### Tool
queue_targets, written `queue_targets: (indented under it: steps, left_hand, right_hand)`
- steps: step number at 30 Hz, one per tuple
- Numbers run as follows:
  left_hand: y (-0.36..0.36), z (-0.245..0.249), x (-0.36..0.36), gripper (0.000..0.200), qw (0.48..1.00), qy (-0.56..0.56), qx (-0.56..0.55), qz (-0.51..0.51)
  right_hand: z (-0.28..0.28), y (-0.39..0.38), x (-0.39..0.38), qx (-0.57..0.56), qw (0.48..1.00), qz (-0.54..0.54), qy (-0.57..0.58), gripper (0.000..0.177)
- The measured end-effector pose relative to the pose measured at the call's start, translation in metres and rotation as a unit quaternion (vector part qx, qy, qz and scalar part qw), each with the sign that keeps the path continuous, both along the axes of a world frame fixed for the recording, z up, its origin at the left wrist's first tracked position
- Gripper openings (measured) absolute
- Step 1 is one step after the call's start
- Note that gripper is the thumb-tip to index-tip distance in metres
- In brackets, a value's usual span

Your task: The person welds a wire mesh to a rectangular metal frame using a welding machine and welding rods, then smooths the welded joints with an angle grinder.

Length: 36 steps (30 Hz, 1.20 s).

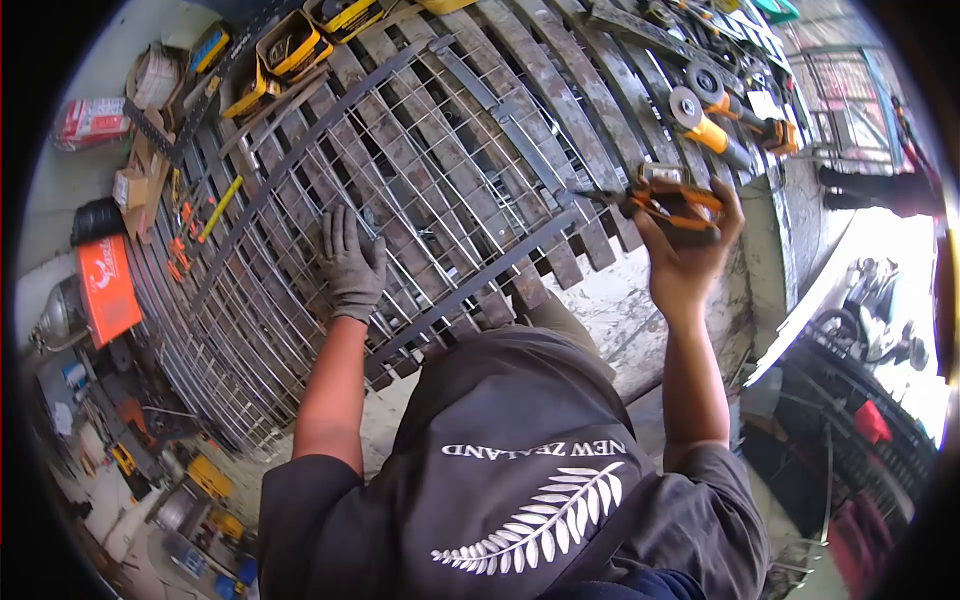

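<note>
Left hand (352, 262), gloved, lies flat with fingers spread apart on the wire mesh panel (420, 170), which rests on the slatted bench (560, 90). Right hand (688, 250), bare, is clamped around the orange-handled pliers (665, 200) at the panel's right edge. Yellow bins (293, 45) sit at the bench's far corner (contents dark, too small to tell). An angle grinder (712, 128) lies beyond the pliers.

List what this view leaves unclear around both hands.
Head view: right hand wraps the orange-handled metal tool; its type is unclear.
Head view: grey-gloved left hand covers the grey wire-mesh grille beneath its palm.
Head view: dark printed cap hides the grille's near edge.
</note>
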<state>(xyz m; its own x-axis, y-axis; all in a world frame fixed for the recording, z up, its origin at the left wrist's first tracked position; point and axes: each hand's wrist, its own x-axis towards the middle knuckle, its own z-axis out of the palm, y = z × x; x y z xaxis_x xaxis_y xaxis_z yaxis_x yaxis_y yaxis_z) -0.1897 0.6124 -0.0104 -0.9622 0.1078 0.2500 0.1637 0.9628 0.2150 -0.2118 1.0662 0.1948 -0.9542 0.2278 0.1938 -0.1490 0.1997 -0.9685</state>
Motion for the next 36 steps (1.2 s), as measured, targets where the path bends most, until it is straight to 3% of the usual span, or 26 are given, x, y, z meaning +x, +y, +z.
queue_targets:
  steps: [5,13,15,17,21,22,23,25,27,29,31,32,33,35,36]
  left_hand:
    - [0.006,0.011,-0.005,0.080,0.999,-0.040,-0.002,0.027]
    - [0.003,0.013,-0.007,0.088,0.993,-0.098,0.013,0.061]
    - [0.003,0.014,-0.008,0.090,0.992,-0.110,0.016,0.068]
    - [0.002,0.015,-0.009,0.090,0.991,-0.112,0.018,0.073]
    - [-0.001,0.013,-0.008,0.091,0.990,-0.113,0.021,0.077]
    - [0.000,0.012,-0.005,0.090,0.989,-0.120,0.027,0.078]
    - [-0.001,0.012,-0.005,0.090,0.988,-0.125,0.032,0.080]
    - [-0.003,0.011,-0.006,0.088,0.989,-0.119,0.033,0.077]
    - [-0.003,0.009,-0.007,0.086,0.992,-0.103,0.026,0.071]
    - [-0.006,0.006,-0.012,0.086,0.993,-0.088,0.030,0.070]
    - [-0.004,0.006,-0.006,0.085,0.993,-0.092,0.035,0.070]
    - [-0.005,0.005,-0.007,0.085,0.993,-0.092,0.034,0.072]
    - [-0.004,0.006,-0.006,0.085,0.992,-0.095,0.034,0.071]
    - [-0.004,0.007,-0.008,0.085,0.992,-0.095,0.030,0.071]
    - [-0.004,0.008,-0.009,0.085,0.992,-0.097,0.031,0.073]
  right_hand:
    - [-0.032,-0.037,-0.115,0.076,0.982,0.124,0.120,0.082]
    - [-0.045,-0.113,-0.279,0.188,0.938,0.179,0.228,0.078]
    - [-0.070,-0.136,-0.306,0.117,0.940,0.186,0.262,0.079]
    - [-0.097,-0.149,-0.322,0.218,0.916,0.197,0.275,0.078]
    - [-0.104,-0.164,-0.334,0.266,0.918,0.242,0.166,0.071]
    - [-0.092,-0.166,-0.334,0.261,0.898,0.246,0.253,0.080]
    - [-0.096,-0.170,-0.340,0.164,0.905,0.250,0.303,0.080]
    - [-0.102,-0.176,-0.341,0.102,0.902,0.228,0.353,0.072]
    - [-0.112,-0.172,-0.332,0.259,0.906,0.261,0.211,0.071]
    - [-0.101,-0.171,-0.337,0.305,0.901,0.252,0.179,0.068]
    - [-0.111,-0.180,-0.341,0.104,0.915,0.243,0.306,0.065]
    - [-0.117,-0.178,-0.340,0.133,0.913,0.230,0.309,0.062]
    - [-0.118,-0.175,-0.337,0.267,0.897,0.256,0.242,0.061]
    - [-0.115,-0.170,-0.332,0.278,0.910,0.256,0.169,0.059]
    - [-0.113,-0.170,-0.338,0.251,0.913,0.240,0.214,0.060]
